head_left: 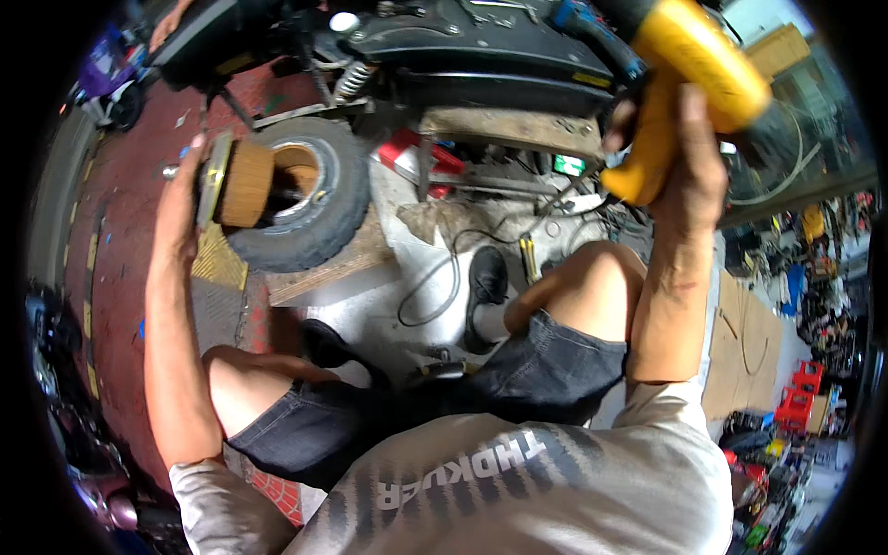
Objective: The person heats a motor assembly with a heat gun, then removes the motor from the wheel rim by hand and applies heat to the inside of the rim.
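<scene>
My left hand (185,194) grips a round brown wire brush (245,185) by its metal backing, with a short shank pointing left. The brush is held over a tyre on a silver rim (333,213), which lies on a wooden board (328,282) and shows a rusty brown hollow inside. At the upper right my right hand (694,157) is closed around the handle of a yellow and black power tool (703,69), raised beside the dark bench. The tool's far end is cut off by the frame.
A dark vehicle body or bench (499,83) with loose tools spans the top, above a wooden step (509,129). A red object (398,153), cables and yellow-handled pliers (527,259) lie beyond my knees. Red crates (800,398) and clutter fill the right; scooters (111,92) stand left.
</scene>
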